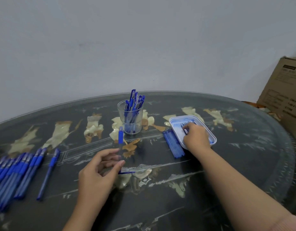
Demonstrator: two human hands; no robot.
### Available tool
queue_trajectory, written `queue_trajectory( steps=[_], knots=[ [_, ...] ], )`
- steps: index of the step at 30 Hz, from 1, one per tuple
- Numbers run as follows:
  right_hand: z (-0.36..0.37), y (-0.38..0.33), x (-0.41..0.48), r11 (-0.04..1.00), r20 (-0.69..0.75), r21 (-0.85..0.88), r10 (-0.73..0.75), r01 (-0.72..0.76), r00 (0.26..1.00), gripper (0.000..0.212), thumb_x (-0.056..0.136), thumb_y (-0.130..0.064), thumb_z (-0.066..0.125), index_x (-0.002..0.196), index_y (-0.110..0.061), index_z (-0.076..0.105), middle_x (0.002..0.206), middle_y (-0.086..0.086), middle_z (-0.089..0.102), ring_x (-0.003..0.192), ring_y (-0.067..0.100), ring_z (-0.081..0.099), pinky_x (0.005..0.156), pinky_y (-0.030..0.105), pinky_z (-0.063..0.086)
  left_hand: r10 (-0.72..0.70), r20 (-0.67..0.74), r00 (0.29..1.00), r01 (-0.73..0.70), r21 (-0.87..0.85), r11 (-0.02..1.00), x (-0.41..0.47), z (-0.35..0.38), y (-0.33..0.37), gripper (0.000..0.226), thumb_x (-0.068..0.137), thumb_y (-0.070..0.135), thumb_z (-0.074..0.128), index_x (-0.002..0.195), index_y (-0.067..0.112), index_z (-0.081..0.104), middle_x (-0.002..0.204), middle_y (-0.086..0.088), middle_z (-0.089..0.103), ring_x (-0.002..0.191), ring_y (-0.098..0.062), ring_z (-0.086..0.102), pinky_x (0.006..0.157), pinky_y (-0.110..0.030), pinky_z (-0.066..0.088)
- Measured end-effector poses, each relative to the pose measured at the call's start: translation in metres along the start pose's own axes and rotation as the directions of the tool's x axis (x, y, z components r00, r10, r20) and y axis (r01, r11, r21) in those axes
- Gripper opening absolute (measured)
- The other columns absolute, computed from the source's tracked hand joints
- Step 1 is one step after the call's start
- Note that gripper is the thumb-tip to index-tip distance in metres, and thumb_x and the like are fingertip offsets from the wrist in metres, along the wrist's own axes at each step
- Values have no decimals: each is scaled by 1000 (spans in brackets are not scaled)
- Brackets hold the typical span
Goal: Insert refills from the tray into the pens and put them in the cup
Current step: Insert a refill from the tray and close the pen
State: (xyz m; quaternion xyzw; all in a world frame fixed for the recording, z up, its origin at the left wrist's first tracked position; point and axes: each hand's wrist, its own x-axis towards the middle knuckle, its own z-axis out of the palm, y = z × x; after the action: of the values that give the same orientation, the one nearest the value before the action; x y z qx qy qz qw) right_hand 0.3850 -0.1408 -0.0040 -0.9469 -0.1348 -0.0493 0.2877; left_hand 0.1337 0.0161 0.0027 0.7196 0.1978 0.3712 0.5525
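Note:
My left hand holds a clear pen barrel with a blue grip, pointing up toward the cup. My right hand reaches into the white tray, its fingertips on the dark blue refills there; whether it pinches one I cannot tell. A clear cup with several blue pens stands at the centre back. A row of blue refills lies on the table left of the tray. A small blue piece lies beside my left thumb.
A pile of several blue pens lies at the left, one pen apart from it. The dark patterned round table ends near a grey wall. A cardboard box stands at the far right.

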Motion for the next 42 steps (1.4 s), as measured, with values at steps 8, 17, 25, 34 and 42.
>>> queue_trajectory(
  steps=[8,17,25,34,42],
  knots=[
    [-1,-1,-5,1000,-5,22,-22,23,1000,42,87,3,48,124,-13,62,116,13,66,110,32,57,86,35,47,10,-18,1000,-10,-7,1000,9,-4,5,35,75,-3,77,97,23,70,85,0,74,79,-7,70,73,-9,52],
    [-1,-1,-8,999,-5,18,-32,32,999,42,87,2,49,124,-14,60,116,11,66,110,30,56,86,37,47,10,-63,998,-10,10,1000,10,-2,4,34,76,2,78,100,25,69,88,1,73,83,-6,70,75,-9,51],
    [-3,-3,-10,1000,-17,23,-13,14,1000,43,87,1,48,126,-15,59,109,11,66,106,28,57,74,28,37,23,-59,998,-23,8,1000,11,0,-3,35,78,2,76,102,25,69,91,0,72,86,-9,70,79,-13,53],
    [-8,-6,-14,996,-104,93,-6,16,995,47,83,7,47,126,-10,56,109,14,66,105,31,57,76,32,41,32,-56,998,-31,15,999,10,2,-6,34,79,2,75,105,24,69,91,1,72,86,-8,69,79,-12,52],
    [-21,-35,-30,960,-188,276,-1,54,982,45,85,4,47,127,-10,54,101,11,64,97,28,58,72,31,38,45,-41,998,-45,13,999,9,3,-8,35,78,3,76,103,27,69,91,2,72,86,-7,69,79,-12,52]
  ],
)
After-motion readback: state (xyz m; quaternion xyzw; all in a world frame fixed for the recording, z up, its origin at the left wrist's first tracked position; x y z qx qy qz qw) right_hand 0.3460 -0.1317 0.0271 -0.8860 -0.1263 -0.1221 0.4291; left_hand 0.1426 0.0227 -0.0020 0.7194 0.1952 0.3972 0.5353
